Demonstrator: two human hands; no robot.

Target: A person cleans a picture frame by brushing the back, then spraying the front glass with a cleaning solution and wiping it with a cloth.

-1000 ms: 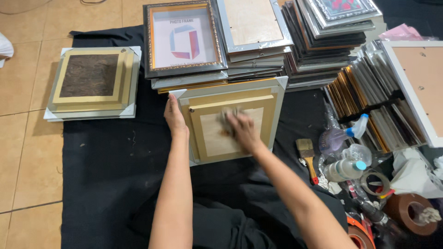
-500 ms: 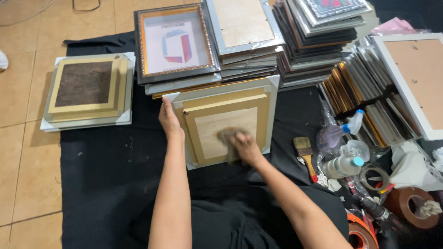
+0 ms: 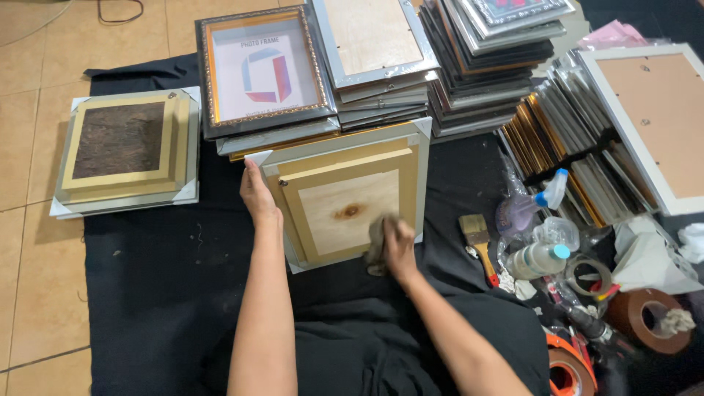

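Frame (image 3: 345,202) face-down, pale wooden backing

Beige floor tiles (image 3: 29,242) run along the left under even, soft light, a dark cable (image 3: 121,13) looping at the top edge; a black cloth (image 3: 154,293) covers the middle of the floor (creased and dusty), with no walls, windows or furniture showing
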